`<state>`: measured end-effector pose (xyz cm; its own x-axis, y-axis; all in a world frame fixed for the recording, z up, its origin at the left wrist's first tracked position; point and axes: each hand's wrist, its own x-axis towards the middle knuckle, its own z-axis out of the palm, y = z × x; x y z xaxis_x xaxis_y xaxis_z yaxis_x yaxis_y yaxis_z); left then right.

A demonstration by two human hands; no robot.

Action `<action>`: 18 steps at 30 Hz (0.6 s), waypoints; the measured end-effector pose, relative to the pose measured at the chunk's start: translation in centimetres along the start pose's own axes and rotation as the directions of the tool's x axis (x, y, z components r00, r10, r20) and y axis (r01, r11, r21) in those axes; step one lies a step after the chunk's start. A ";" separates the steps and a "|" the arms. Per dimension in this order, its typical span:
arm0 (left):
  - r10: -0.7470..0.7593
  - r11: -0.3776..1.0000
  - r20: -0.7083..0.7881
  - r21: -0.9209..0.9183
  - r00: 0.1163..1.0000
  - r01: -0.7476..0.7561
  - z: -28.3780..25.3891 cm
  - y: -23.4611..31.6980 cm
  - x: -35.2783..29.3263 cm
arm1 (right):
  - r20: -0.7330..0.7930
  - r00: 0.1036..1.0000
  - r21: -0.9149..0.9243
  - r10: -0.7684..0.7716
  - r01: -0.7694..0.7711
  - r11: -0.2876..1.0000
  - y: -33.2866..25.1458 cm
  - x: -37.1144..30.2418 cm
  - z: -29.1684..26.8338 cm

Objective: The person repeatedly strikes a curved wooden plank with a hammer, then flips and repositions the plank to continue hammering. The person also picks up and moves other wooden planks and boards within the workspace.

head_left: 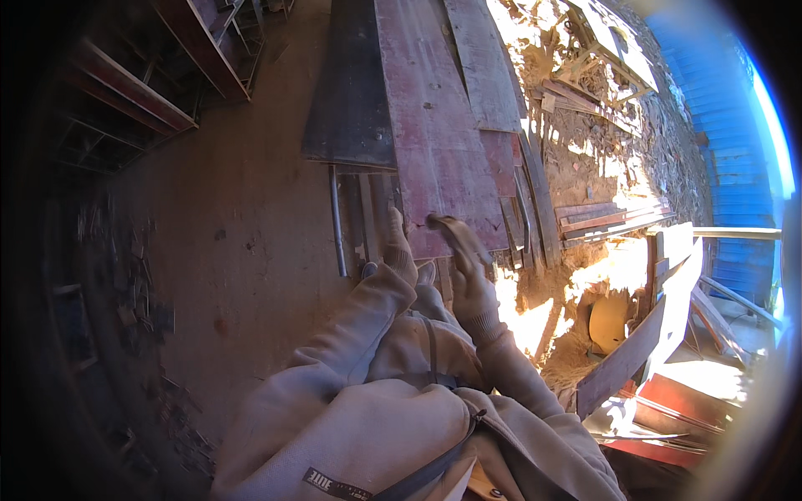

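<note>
Both gloved hands reach to the near end of a long reddish board (434,142) at frame centre. The left hand (399,246) rests against its lower-left corner, fingers extended, not clearly gripping. The right hand (462,250) curls over the end edge in a loose hold. The board lies flat on the plank stack (501,75), not yet lifted; moving it seems wholly ahead.
</note>
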<state>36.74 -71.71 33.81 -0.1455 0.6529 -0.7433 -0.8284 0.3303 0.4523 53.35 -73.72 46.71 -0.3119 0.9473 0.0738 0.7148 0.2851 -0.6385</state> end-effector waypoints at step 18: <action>-0.008 1.000 0.014 -0.008 1.000 0.008 0.3 1.3 -2.2 | 0.146 0.981 -0.083 0.131 -0.119 0.989 -1.3 4.4 0.8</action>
<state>36.14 -72.52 36.15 -0.1313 0.6597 -0.7399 -0.8341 0.3299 0.4421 50.50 -70.04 47.28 -0.3040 0.9447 -0.1231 0.7967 0.1812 -0.5766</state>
